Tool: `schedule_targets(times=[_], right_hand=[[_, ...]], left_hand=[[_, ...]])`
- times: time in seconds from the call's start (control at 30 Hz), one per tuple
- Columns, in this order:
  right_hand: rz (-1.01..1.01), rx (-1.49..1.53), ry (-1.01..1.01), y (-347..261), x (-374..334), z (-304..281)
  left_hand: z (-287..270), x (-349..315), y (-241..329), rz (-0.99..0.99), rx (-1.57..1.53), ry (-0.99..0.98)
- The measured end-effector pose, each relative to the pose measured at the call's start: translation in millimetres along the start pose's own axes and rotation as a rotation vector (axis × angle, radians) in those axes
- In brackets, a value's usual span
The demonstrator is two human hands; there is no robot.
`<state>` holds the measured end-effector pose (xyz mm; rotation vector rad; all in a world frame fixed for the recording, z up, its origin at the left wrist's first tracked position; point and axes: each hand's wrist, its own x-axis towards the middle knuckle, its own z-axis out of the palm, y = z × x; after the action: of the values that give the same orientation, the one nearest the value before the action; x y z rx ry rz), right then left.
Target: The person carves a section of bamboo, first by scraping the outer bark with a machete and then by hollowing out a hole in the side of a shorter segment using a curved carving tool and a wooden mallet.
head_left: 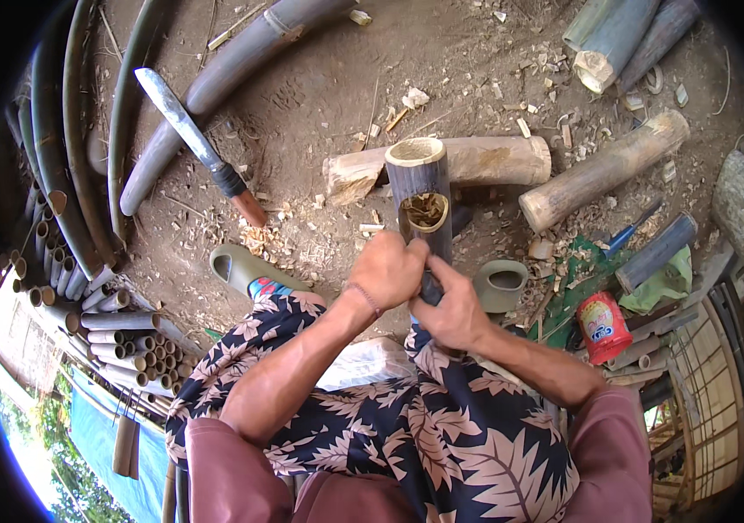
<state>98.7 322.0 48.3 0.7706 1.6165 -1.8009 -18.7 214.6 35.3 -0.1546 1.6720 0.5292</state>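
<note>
Bamboo section (418, 187) stands upright, long axis vertical, open end up, just beyond the left hand (387, 270) and right hand (452, 309), both closed around its lower part.

Ground: bare brown dirt (320, 96) under your feet, strewn with wood chips (555, 65).
Landmark: pale log (485, 161) lying crosswise.
Left of log: long machete (202, 148).
Right of log: second log (603, 170), red can (603, 327).
Beyond log: curved bamboo poles (241, 65).

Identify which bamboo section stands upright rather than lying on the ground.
The dark bamboo tube held by both hands, left hand and right hand; its open top faces up. The pale logs behind lie flat.
</note>
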Motion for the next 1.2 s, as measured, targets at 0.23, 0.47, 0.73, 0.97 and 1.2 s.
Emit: schedule_targets(times=[0.23, 0.47, 0.73, 0.97, 1.2], right_hand=[[-0.176, -0.648, -0.206, -40.7, -8.7, -57.9], [-0.291, -1.380, -0.495, -107.9, 22.0, -99.5], [-0.062, -1.070, -0.501, -79.3, 18.0, -89.6], [0.038, -0.621, -0.281, -35.3, 6.4, -53.3], [0.021, -0.238, 0.002, -8.3, -0.1, -1.1]], left_hand=[[32.2, -18.7, -12.0, 0.097, -0.624, -0.083], [95.7, 7.1, -0.5, 0.167, -1.652, -0.528], [74.5, -7.3, -12.6, -0.011, -1.357, -0.320], [49.4, -4.8, -22.2, -0.059, -0.845, -0.058], [14.9, 1.1, -24.8, 0.135, -0.250, 0.075]])
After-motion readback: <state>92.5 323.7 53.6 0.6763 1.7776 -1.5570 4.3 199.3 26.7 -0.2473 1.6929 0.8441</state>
